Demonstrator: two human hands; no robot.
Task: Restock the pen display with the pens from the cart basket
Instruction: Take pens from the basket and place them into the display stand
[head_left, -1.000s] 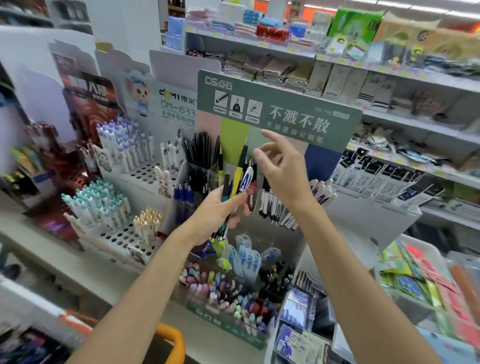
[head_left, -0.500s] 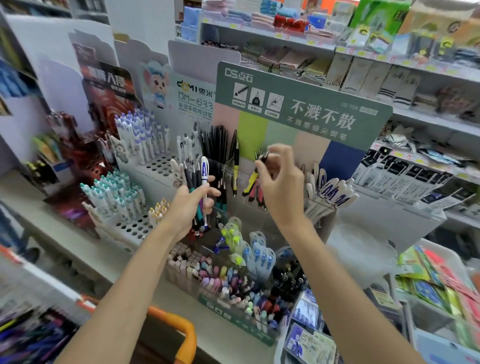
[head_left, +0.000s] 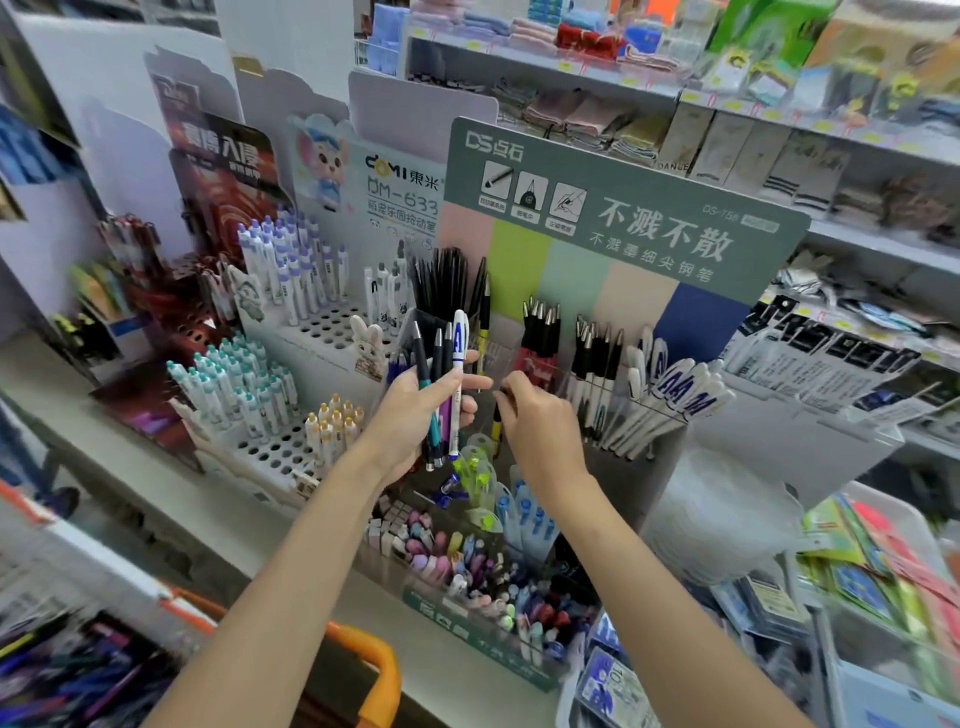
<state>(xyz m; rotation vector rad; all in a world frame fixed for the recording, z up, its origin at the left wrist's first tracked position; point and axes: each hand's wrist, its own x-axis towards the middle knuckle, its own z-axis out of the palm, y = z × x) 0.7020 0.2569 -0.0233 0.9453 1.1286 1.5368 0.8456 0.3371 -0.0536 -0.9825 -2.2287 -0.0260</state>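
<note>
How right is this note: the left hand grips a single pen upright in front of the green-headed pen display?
Not quite. The left hand grips a bunch of pens, not a single one: a white pen with a blue A among several dark ones. The head view shows it. The rest holds: they stand upright in front of the green-headed pen display.

On the green header card (head_left: 623, 171), "DS点石" is printed at ten o'clock, "不溅不散" is set large at the centre with "不溅墨细尖钢笔" beneath it, and "DS-758" is placed towards two o'clock. At nine o'clock from it, a white display card (head_left: 400, 182) is marked "DOMI 東米" and "DM-633". Further towards nine o'clock, "入侵" is seen on a dark red card (head_left: 228, 171). "DANCE" is read on a shelf packet (head_left: 675, 145). A blue "A" is borne by the white pen (head_left: 458, 343).
</note>
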